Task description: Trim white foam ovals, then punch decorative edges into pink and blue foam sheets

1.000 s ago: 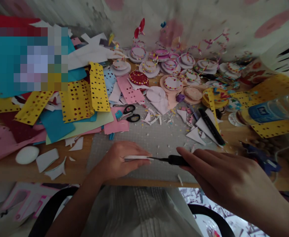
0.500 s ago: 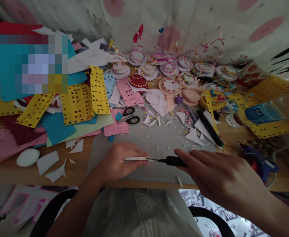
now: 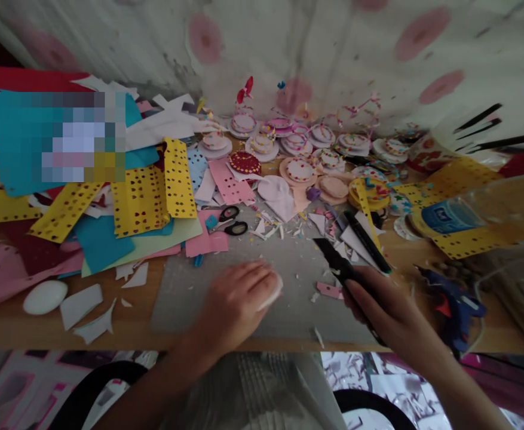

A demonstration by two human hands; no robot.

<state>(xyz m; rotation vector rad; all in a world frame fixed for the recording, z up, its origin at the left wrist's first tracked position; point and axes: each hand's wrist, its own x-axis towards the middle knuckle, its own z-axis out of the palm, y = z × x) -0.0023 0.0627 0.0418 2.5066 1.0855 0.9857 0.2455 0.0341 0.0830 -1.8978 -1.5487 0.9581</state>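
My left hand (image 3: 237, 301) rests palm down on the grey cutting mat (image 3: 284, 272), fingers curled over a small white foam round (image 3: 273, 291) that shows at the fingertips. My right hand (image 3: 385, 307) is closed round the black handle of a craft knife (image 3: 340, 266), lifted off the round and pointing up and left over the mat. A small pink scrap (image 3: 330, 290) lies on the mat just left of that hand.
Scissors (image 3: 228, 221) lie at the mat's far edge on pink paper. Punched yellow sheets (image 3: 154, 188) and coloured foam pile up at left. Several small decorated foam cakes (image 3: 300, 170) crowd the back. A black marker (image 3: 367, 242), a blue glue gun (image 3: 452, 298) and a bottle (image 3: 477, 212) sit at right.
My right hand has pulled the knife out of the white piece and swung it up to the right. My left hand has turned palm down over the round.
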